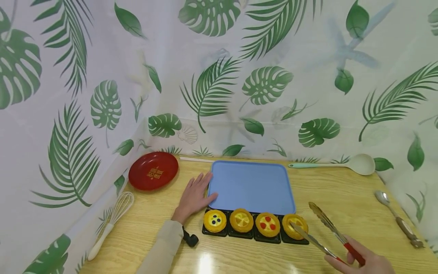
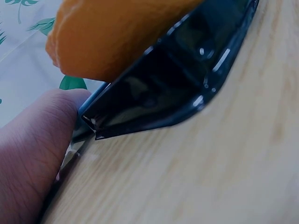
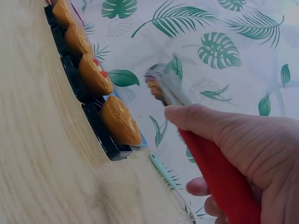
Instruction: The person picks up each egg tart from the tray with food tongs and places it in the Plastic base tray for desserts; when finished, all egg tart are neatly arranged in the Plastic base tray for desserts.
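Note:
My left hand (image 1: 194, 196) lies at the left edge of a blue tray (image 1: 251, 186), fingers straight and thumb over the rim. In front of the tray, black plastic holders carry a row of toy egg tarts: one with blue dots (image 1: 215, 221), one with pale yellow pieces (image 1: 241, 220), one with red pieces (image 1: 267, 224) and a yellow-topped one at the right end (image 1: 293, 221). My right hand (image 1: 364, 260) grips metal tongs (image 1: 328, 223) by their red handles (image 3: 217, 175). The tongs stand spread, one tip over the right-end tart, the other off to its right.
A red plate (image 1: 154, 171) and a white whisk (image 1: 114, 219) lie on the left. White chopsticks (image 1: 195, 159) lie behind the tray. A ladle (image 1: 361, 164) is at the back right, a metal spoon (image 1: 398, 219) at the right edge. A leaf-patterned curtain (image 1: 222, 114) surrounds the wooden table.

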